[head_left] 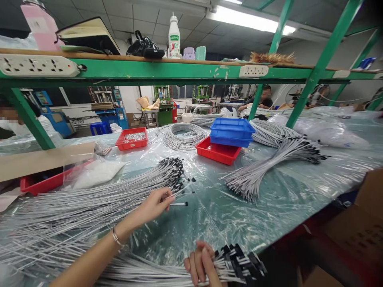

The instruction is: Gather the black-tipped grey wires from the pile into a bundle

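Plastic-covered green worktable [221, 217]: left hand [158, 204] pinches a thin grey-white, black-tipped cable [180, 204] over it; right hand [201, 263] is wrapped round a similar cable bundle [236, 259] nearer the wearer. Cables probably light, springy; best held just behind the tips.

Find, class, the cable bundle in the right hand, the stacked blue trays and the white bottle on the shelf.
Cable bundle [167, 273], head view: pale cables beside the right hand [201, 264].
Stacked blue trays [229, 134], head view: upper tray's front wall.
White bottle [174, 42], head view: its label.

Grey cables [155, 273] (black-tipped), loosely bunched
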Motion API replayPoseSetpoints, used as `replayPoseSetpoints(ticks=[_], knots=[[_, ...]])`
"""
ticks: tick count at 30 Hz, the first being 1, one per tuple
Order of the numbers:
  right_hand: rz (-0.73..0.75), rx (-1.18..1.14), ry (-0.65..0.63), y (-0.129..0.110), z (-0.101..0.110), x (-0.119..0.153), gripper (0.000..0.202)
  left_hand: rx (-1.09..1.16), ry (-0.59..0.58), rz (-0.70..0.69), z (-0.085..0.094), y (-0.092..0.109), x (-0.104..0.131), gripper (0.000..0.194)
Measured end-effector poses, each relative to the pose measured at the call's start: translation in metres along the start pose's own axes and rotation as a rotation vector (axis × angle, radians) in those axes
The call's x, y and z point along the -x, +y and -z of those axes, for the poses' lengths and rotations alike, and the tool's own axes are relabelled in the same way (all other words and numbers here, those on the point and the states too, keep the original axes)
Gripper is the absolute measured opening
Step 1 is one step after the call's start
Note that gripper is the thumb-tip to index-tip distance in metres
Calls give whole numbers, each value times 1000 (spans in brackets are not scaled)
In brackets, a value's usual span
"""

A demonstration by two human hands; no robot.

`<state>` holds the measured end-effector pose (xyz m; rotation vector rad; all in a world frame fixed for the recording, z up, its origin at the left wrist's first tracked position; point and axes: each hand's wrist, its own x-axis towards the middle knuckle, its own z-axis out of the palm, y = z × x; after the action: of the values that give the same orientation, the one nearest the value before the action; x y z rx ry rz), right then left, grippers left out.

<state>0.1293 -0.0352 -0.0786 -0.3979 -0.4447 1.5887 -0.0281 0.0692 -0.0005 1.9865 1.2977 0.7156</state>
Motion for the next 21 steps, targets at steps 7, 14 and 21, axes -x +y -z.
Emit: replayPoseSetpoints(ticks=[7, 14, 21], knots=[[-55, -26, 130, -4, -7, 2, 35, -253, -208, -54, -26, 44, 56, 28], [-54, -82, 298, -2, -15, 5, 44, -132, -246, 35, -28, 41, 66, 34], [-52, 11, 132, 0, -4, 8, 33, -271, -393, 21, -17, 45, 71, 35]])
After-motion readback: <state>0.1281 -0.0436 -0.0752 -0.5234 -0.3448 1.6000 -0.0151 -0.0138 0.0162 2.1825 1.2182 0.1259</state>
